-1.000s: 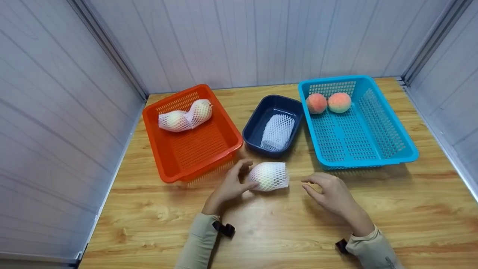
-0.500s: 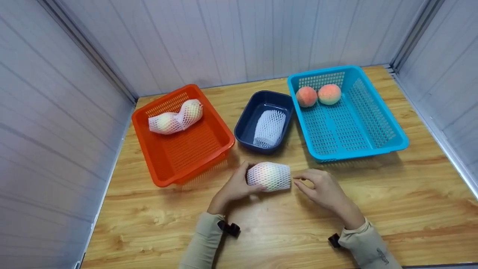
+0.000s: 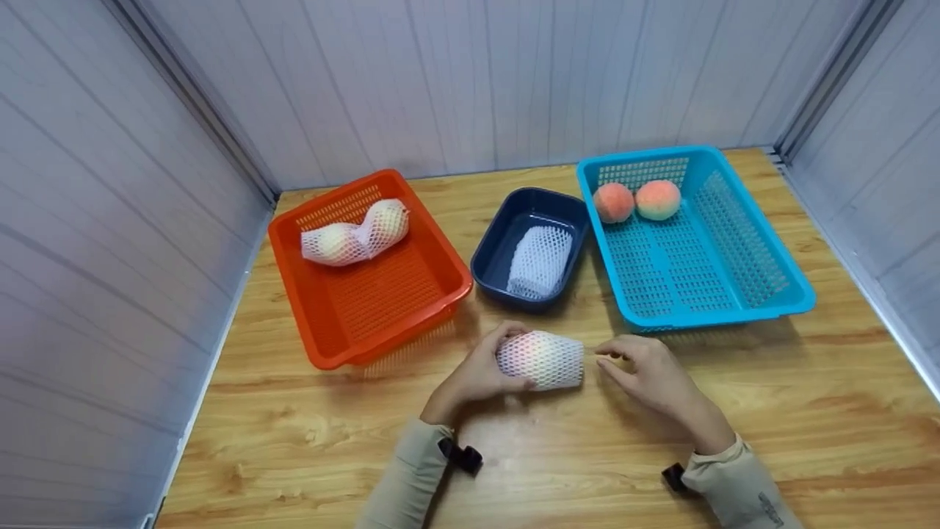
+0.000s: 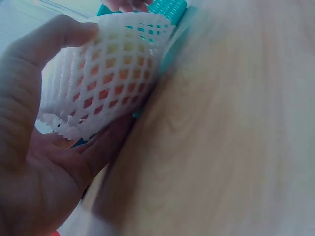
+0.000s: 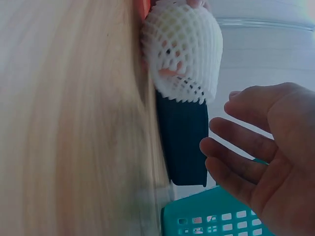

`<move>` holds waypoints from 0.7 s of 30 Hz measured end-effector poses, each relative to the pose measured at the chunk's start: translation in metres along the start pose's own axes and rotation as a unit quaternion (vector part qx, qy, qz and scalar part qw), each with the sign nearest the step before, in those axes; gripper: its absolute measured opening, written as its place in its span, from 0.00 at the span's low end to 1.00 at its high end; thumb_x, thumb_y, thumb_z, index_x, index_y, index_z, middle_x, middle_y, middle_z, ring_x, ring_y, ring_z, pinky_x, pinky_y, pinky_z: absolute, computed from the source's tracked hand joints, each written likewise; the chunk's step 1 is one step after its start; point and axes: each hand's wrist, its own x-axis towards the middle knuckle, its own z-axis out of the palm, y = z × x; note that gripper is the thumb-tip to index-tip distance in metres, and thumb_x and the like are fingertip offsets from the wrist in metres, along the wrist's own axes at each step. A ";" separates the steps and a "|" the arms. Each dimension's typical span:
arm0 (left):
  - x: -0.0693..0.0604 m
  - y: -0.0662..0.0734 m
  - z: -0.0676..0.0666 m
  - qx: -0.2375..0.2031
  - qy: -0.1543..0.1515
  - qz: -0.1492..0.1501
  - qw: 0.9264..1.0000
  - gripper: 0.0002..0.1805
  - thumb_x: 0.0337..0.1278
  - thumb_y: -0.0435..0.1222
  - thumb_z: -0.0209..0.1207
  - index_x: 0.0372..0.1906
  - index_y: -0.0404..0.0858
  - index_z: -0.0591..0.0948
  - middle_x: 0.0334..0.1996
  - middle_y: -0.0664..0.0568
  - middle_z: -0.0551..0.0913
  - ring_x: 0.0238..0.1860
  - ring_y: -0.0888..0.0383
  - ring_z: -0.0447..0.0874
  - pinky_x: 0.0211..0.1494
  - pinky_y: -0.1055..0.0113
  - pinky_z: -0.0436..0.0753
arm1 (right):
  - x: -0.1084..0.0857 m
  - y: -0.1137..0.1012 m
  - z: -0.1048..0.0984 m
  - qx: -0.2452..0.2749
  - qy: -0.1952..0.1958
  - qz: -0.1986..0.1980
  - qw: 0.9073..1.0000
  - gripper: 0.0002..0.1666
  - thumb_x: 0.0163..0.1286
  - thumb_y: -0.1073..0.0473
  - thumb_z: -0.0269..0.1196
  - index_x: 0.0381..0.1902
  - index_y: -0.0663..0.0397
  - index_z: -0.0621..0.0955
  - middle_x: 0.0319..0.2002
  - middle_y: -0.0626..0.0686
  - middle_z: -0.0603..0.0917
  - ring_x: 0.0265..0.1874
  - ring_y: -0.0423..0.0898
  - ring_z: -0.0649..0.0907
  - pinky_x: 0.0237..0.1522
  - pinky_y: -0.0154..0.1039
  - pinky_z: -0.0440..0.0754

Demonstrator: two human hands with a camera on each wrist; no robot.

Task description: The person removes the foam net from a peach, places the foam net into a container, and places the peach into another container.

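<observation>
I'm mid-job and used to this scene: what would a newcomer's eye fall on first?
Probably the vivid orange basket at left in the head view, with two netted peaches inside, and the blue basket at right, with two bare peaches in its far left corner. Next, likely the white-netted peach in the left grip, in front of the navy tub.

Pale grooved wall panels enclose the wood-grain tabletop at back and sides. Grey metal strips run down the corners.
</observation>
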 end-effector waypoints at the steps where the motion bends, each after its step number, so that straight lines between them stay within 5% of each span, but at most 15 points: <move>1: -0.001 0.000 0.001 -0.010 0.005 0.000 1.000 0.39 0.36 0.40 0.76 0.59 0.51 0.71 0.55 0.59 0.74 0.55 0.58 0.73 0.60 0.59 0.71 | -0.001 0.001 -0.001 0.003 -0.004 0.000 1.000 0.10 0.55 0.69 0.72 0.36 0.57 0.86 0.33 0.50 0.86 0.30 0.45 0.83 0.31 0.41 0.82; 8: 0.002 0.010 -0.007 -0.087 0.041 0.023 0.995 0.38 0.36 0.35 0.75 0.59 0.47 0.72 0.55 0.55 0.74 0.56 0.55 0.71 0.60 0.57 0.70 | 0.009 -0.003 -0.007 0.078 0.005 -0.016 0.997 0.11 0.55 0.72 0.70 0.37 0.59 0.86 0.34 0.51 0.86 0.30 0.43 0.84 0.31 0.39 0.83; 15: -0.002 0.039 -0.015 -0.094 0.036 0.030 0.995 0.38 0.39 0.33 0.73 0.60 0.42 0.71 0.56 0.55 0.74 0.57 0.54 0.70 0.60 0.55 0.70 | 0.021 -0.029 -0.009 0.159 0.039 0.076 0.984 0.14 0.54 0.77 0.69 0.39 0.62 0.85 0.34 0.54 0.86 0.32 0.47 0.85 0.32 0.36 0.83; 21: -0.007 0.068 -0.020 -0.083 0.038 0.050 0.995 0.37 0.39 0.32 0.72 0.60 0.36 0.70 0.56 0.53 0.74 0.57 0.54 0.70 0.60 0.55 0.71 | 0.037 -0.054 -0.017 0.206 0.056 0.073 0.974 0.11 0.53 0.81 0.67 0.32 0.66 0.86 0.33 0.57 0.86 0.32 0.48 0.85 0.33 0.36 0.83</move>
